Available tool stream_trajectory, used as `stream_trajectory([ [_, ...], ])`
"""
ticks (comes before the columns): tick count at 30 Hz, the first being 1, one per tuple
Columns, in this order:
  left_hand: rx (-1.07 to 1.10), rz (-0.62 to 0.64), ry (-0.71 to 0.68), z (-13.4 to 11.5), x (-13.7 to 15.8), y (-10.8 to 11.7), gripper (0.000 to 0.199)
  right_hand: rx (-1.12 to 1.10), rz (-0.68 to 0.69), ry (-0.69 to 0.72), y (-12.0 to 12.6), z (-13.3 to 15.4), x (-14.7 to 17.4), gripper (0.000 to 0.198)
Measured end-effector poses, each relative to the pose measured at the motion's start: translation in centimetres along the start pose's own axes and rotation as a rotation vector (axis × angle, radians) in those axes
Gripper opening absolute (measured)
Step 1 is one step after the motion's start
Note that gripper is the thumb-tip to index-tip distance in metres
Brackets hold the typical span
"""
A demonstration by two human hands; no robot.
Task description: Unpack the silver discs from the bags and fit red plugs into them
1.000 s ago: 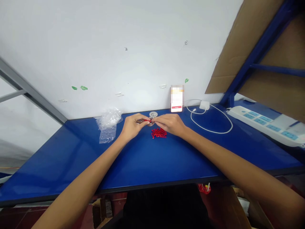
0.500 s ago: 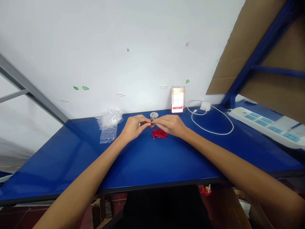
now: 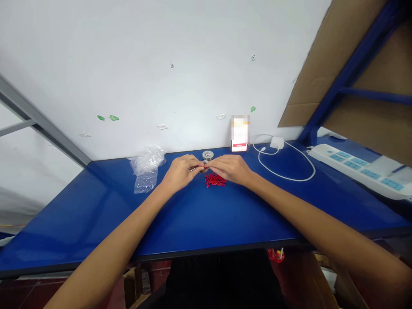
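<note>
Head view: both hands meet over the far middle of the blue table (image 3: 193,219). The left hand (image 3: 181,172) has thumb and index finger pinched right up on a little red cord piece (image 3: 205,166), basically no gap. The right hand (image 3: 233,168) comes in from the other side, fingers bunched together and touching the same bit, but its thumb is hidden so I can't tell if it's actually gripping. Just nearer than the fingertips there's a pile of red cord loops (image 3: 215,180), and on the far side a grey spool (image 3: 207,155). A crumpled clear plastic bag (image 3: 146,169) lies to the left. Over right, a lit phone (image 3: 239,135) leans on the wall (image 3: 193,86), with a white charger (image 3: 277,142) beside it.
</note>
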State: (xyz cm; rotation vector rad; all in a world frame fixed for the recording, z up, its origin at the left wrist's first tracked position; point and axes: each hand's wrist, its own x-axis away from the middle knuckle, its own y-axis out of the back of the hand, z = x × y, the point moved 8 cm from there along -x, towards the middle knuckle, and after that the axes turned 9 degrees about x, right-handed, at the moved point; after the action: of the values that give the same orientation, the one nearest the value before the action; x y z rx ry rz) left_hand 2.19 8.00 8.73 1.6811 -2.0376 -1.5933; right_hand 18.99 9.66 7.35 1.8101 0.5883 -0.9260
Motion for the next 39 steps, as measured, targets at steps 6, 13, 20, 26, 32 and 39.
stream_trajectory([
  [6, 0.07, 0.019, 0.009, 0.2, 0.0, -0.4, 0.017, -0.042, 0.015, -0.007, 0.1, 0.1, 0.0, 0.023],
  [13, 0.181, 0.023, 0.043, 0.3, -0.2, 0.0, 0.017, -0.067, 0.081, -0.069, -0.2, -0.4, 0.0, 0.025],
  [20, 0.174, 0.056, 0.035, 0.0, -0.2, -0.1, 0.024, 0.0, 0.05, -0.099, -0.2, -1.2, 0.5, 0.025],
  [26, 0.221, -0.005, 0.159, 1.3, -0.1, 0.0, 0.031, -0.031, 0.124, -0.218, -0.9, -2.1, 0.6, 0.02],
  [32, 0.265, -0.048, 0.204, 2.3, -0.1, 0.6, 0.022, -0.101, 0.085, -0.27, -0.4, -2.3, 0.3, 0.018],
  [39, 0.226, -0.02, 0.138, 1.7, -0.2, 0.6, 0.019, -0.135, 0.115, -0.3, -0.5, -2.2, 0.2, 0.019],
])
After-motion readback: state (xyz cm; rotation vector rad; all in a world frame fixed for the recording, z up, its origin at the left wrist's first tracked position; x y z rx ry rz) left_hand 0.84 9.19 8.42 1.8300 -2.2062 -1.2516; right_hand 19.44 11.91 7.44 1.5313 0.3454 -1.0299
